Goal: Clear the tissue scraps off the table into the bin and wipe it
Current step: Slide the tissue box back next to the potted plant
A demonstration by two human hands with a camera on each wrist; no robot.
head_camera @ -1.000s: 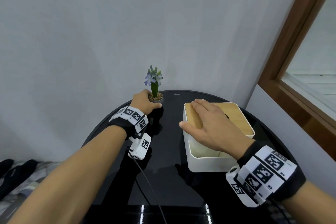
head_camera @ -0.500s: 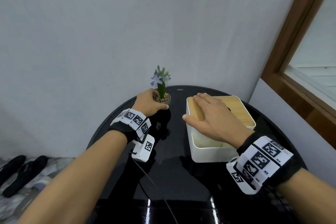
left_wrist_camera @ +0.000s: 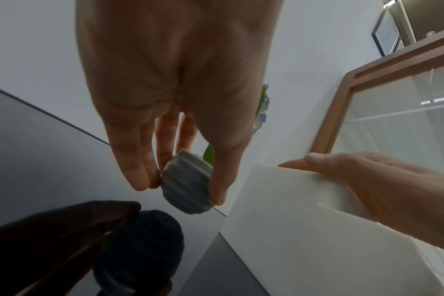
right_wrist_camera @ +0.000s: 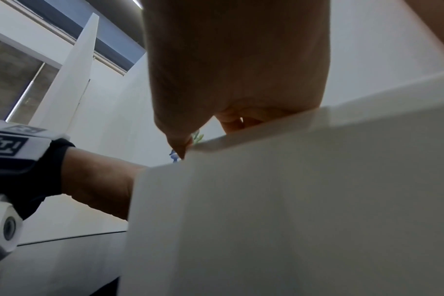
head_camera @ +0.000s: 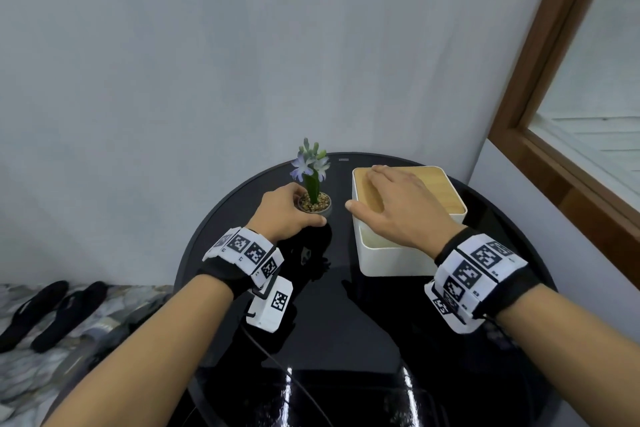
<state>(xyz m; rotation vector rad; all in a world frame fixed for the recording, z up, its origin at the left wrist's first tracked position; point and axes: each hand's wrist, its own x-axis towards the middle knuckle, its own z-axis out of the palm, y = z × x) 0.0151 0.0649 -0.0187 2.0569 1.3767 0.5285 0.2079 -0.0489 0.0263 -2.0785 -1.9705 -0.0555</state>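
My left hand (head_camera: 294,211) grips a small grey ribbed flower pot (head_camera: 315,204) between thumb and fingers at the back of the round black table (head_camera: 346,340). The left wrist view shows the pot (left_wrist_camera: 188,184) pinched from both sides, just at the glossy surface. My right hand (head_camera: 391,204) lies flat on the bamboo lid (head_camera: 440,191) of the white tissue box (head_camera: 398,260), fingers straight and thumb against its left edge. In the right wrist view the box's wall (right_wrist_camera: 292,200) fills the picture. No tissue scraps or bin show in any view.
A grey wall stands right behind the table. A wooden window frame (head_camera: 554,135) runs along the right side. Two black slippers (head_camera: 52,312) lie on the patterned floor to the left. The table's near half reflects my arms.
The head view has risen and pulled back. Both hands keep their contact. The pot seems a little nearer to me, and the box seems to have slid slightly toward the far edge.
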